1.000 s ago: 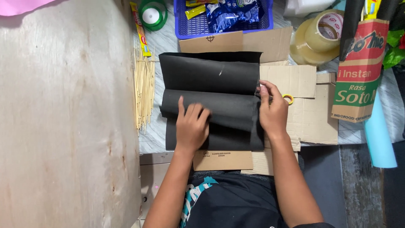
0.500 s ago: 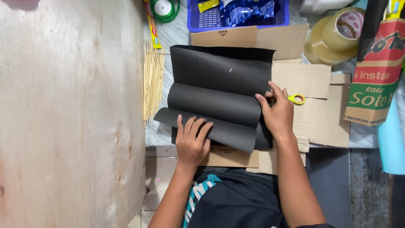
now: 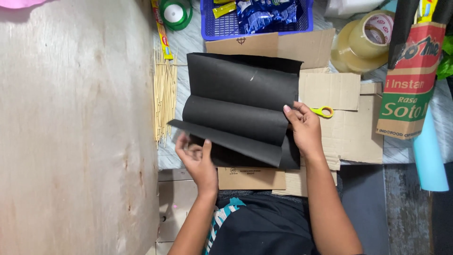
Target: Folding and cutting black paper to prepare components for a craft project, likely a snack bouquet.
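Observation:
A sheet of black paper [image 3: 243, 101], folded into accordion pleats, lies on flattened brown cardboard [image 3: 330, 89]. My left hand [image 3: 196, 158] is under the nearest pleat at its left end, lifting that flap up, thumb against the paper's edge. My right hand [image 3: 302, 130] presses flat on the right edge of the paper, fingers spread over the folds. A yellow-handled pair of scissors [image 3: 323, 112] lies just right of my right hand, mostly hidden by it.
A bundle of thin wooden skewers [image 3: 165, 97] lies left of the paper. Behind are a blue basket [image 3: 255, 21] with packets, a green ribbon spool [image 3: 175, 13] and a tape roll [image 3: 365, 40]. A printed carton [image 3: 408, 85] and light-blue roll [image 3: 429, 151] stand right. Plywood board [image 3: 75, 127] fills the left.
My left hand has slid off the top of the paper toward me and got under the nearest pleat, raising it. The right hand stays at the right edge.

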